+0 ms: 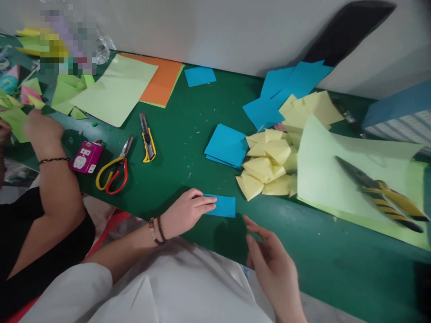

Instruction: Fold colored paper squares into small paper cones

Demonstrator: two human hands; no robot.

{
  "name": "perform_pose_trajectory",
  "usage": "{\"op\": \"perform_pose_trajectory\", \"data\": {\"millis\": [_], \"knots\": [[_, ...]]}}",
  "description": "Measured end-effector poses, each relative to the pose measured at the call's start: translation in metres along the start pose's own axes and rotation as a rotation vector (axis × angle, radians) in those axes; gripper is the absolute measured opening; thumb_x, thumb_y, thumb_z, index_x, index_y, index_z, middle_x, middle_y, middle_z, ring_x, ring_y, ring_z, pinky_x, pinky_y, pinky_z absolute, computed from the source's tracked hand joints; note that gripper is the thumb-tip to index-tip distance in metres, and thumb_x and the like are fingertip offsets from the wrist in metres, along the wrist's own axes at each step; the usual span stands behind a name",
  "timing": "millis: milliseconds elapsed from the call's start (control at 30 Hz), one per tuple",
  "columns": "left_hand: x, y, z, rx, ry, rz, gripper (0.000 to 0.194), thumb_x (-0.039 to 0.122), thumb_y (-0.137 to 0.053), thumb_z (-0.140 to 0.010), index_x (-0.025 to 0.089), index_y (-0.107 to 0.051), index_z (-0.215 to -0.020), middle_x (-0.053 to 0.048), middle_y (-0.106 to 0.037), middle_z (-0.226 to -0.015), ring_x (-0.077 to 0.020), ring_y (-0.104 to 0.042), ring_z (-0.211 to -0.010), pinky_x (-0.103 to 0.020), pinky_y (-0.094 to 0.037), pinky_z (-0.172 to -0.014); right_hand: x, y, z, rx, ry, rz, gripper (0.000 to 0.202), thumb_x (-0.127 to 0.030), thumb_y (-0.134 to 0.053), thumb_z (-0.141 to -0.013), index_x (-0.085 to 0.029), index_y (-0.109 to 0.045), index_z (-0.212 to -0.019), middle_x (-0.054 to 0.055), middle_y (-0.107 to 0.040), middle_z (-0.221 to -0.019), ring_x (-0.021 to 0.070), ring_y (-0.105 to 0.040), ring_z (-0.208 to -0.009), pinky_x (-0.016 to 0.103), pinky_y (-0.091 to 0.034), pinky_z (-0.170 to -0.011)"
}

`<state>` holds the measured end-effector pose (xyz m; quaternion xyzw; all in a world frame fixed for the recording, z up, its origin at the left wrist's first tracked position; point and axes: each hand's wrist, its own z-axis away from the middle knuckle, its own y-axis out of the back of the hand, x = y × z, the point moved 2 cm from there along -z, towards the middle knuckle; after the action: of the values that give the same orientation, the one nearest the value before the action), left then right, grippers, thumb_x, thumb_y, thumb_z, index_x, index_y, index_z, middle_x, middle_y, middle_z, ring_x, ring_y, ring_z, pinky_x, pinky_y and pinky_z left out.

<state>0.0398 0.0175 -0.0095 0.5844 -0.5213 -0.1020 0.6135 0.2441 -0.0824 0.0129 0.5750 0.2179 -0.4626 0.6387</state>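
A small blue paper rectangle (225, 207), apparently folded, lies flat near the table's front edge. Fingers of my left hand (188, 210) rest stretched out across its left end, pressing it to the surface. Just right of the paper, my right hand (272, 260) hovers with its fingers apart and nothing between them. Beyond the blue rectangle sits a short stack of blue paper squares (226, 144). Touching that stack on the right is a pile of folded pale yellow paper pieces (269, 163).
Yellow-and-red scissors (114, 172), a yellow cutter knife (147, 139) and a purple box (86, 157) lie on the left. Another person's hand (43, 128) holds green paper there. Scissors with yellow-black handles (387, 193) rest on green sheets (323, 157) at right. Blue sheets (286, 85) lie behind.
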Motion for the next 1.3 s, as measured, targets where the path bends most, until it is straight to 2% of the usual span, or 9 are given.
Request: {"op": "perform_pose_trajectory", "data": {"millis": [133,233,367,633,800,900,967,1067,1300], "knots": [[-0.001,0.002,-0.001,-0.050,-0.001,0.003,0.030,0.008,-0.042,-0.096,0.012,-0.065,-0.114,-0.006,-0.065,-0.126,-0.0193,-0.050,-0.096,-0.036,-0.052,-0.089,-0.012,-0.016,-0.016,0.148,0.448,0.418,0.016,-0.032,-0.052,-0.093,-0.020,-0.064,-0.090,0.003,-0.068,-0.077,0.0117,-0.060,-0.059,0.023,-0.045,-0.056],[-0.004,0.006,-0.003,-0.118,-0.018,0.021,0.033,0.007,-0.040,-0.096,0.013,-0.064,-0.117,-0.006,-0.064,-0.127,-0.0194,-0.050,-0.100,-0.035,-0.052,-0.090,-0.017,-0.034,-0.027,0.197,0.610,0.617,0.019,-0.025,-0.052,-0.094,-0.019,-0.062,-0.080,-0.001,-0.059,-0.062,0.0121,-0.052,-0.055,0.025,-0.038,-0.056],[-0.009,0.009,-0.006,-0.177,-0.034,0.044,0.033,0.008,-0.040,-0.096,0.015,-0.065,-0.118,-0.005,-0.064,-0.125,-0.0193,-0.049,-0.101,-0.033,-0.051,-0.091,-0.022,-0.053,-0.029,0.163,0.707,0.640,0.024,-0.021,-0.048,-0.096,-0.019,-0.059,-0.075,-0.001,-0.055,-0.059,0.0125,-0.049,-0.056,0.027,-0.033,-0.058],[-0.013,0.010,-0.008,-0.171,-0.053,0.098,0.029,0.018,-0.045,-0.098,0.011,-0.066,-0.116,-0.008,-0.065,-0.125,-0.0199,-0.049,-0.103,-0.033,-0.050,-0.094,-0.035,-0.089,-0.024,0.091,0.776,0.566,0.034,-0.017,-0.043,-0.096,-0.019,-0.054,-0.064,0.001,-0.053,-0.057,0.0134,-0.047,-0.054,0.029,-0.030,-0.054],[-0.011,0.013,-0.009,-0.213,-0.044,0.066,0.028,0.016,-0.047,-0.096,0.013,-0.065,-0.118,-0.007,-0.063,-0.127,-0.0197,-0.050,-0.104,-0.034,-0.050,-0.093,-0.039,-0.080,-0.015,-0.048,0.798,0.432,0.023,-0.017,-0.046,-0.094,-0.020,-0.062,-0.078,0.003,-0.068,-0.072,0.0134,-0.062,-0.064,0.025,-0.046,-0.058],[-0.010,0.014,-0.008,-0.216,-0.043,0.039,0.028,0.013,-0.047,-0.096,0.014,-0.065,-0.117,-0.005,-0.063,-0.127,-0.0200,-0.050,-0.103,-0.033,-0.050,-0.093,-0.030,-0.059,-0.007,-0.176,0.670,0.232,0.015,-0.022,-0.050,-0.092,-0.021,-0.065,-0.098,0.009,-0.072,-0.110,0.0156,-0.070,-0.082,0.025,-0.055,-0.066],[-0.010,0.014,-0.008,-0.208,-0.049,0.035,0.028,0.012,-0.046,-0.096,0.014,-0.066,-0.116,-0.005,-0.064,-0.126,-0.0199,-0.050,-0.103,-0.033,-0.050,-0.093,-0.021,-0.047,-0.004,-0.250,0.472,0.145,0.015,-0.026,-0.052,-0.091,-0.022,-0.064,-0.099,0.011,-0.066,-0.124,0.0125,-0.068,-0.063,0.026,-0.056,-0.058],[-0.009,0.015,-0.008,-0.219,-0.054,0.027,0.029,0.012,-0.046,-0.096,0.014,-0.064,-0.118,-0.006,-0.063,-0.126,-0.0195,-0.050,-0.102,-0.033,-0.049,-0.093,-0.013,-0.040,-0.001,-0.306,0.296,0.083,0.016,-0.030,-0.053,-0.091,-0.023,-0.065,-0.098,0.011,-0.064,-0.129,0.0081,-0.056,-0.043,0.027,-0.054,-0.049],[-0.009,0.013,-0.003,-0.217,-0.086,-0.059,0.033,0.012,-0.044,-0.096,0.018,-0.062,-0.123,-0.006,-0.061,-0.130,-0.0198,-0.049,-0.103,-0.034,-0.049,-0.091,-0.003,-0.023,0.001,-0.175,0.059,0.012,0.023,-0.038,-0.052,-0.091,-0.023,-0.069,-0.096,0.010,-0.068,-0.122,0.0096,-0.054,-0.043,0.027,-0.051,-0.044]]}}
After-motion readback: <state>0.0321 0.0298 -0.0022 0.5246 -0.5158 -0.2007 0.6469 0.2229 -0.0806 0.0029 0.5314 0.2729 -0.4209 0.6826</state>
